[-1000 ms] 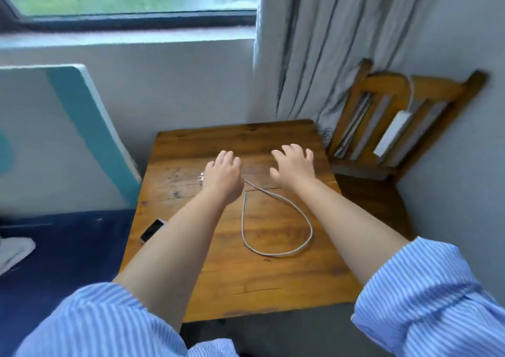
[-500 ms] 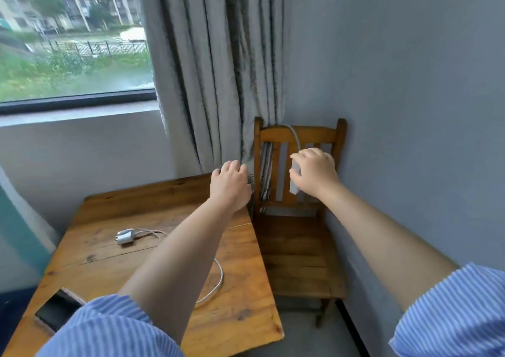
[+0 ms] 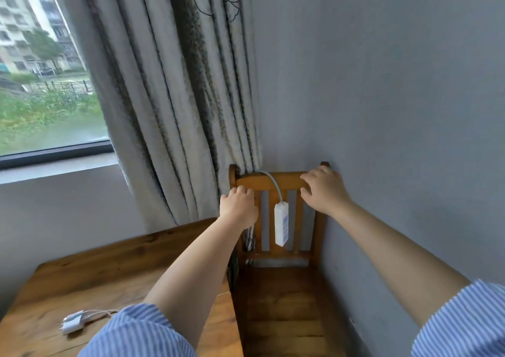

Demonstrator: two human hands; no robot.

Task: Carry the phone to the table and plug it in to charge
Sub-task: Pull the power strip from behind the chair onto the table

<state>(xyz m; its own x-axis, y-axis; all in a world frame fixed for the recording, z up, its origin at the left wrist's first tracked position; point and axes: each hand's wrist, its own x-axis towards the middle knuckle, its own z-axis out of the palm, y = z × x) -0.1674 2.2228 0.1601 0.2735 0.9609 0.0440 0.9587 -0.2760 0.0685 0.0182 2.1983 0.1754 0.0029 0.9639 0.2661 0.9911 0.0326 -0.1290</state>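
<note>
A white power strip (image 3: 281,226) hangs by its grey cable over the back of a wooden chair (image 3: 276,296) in the corner. My left hand (image 3: 237,206) hovers just left of the strip with loosely curled fingers and nothing in it. To the strip's upper right, my right hand (image 3: 322,189) rests at the chair's top rail, fingers spread and empty. A white charger plug (image 3: 72,325) with its thin cable lies on the wooden table (image 3: 109,269) at the lower left. The phone is out of view.
A patterned grey curtain (image 3: 177,96) hangs behind the table and touches the chair's left post. The grey wall (image 3: 410,137) runs close along the chair's right side. A window (image 3: 41,83) is at the upper left.
My view has swung up and right from the table to the chair. Both hands moved from above the cable to the chair back, and the power strip has come into full view.
</note>
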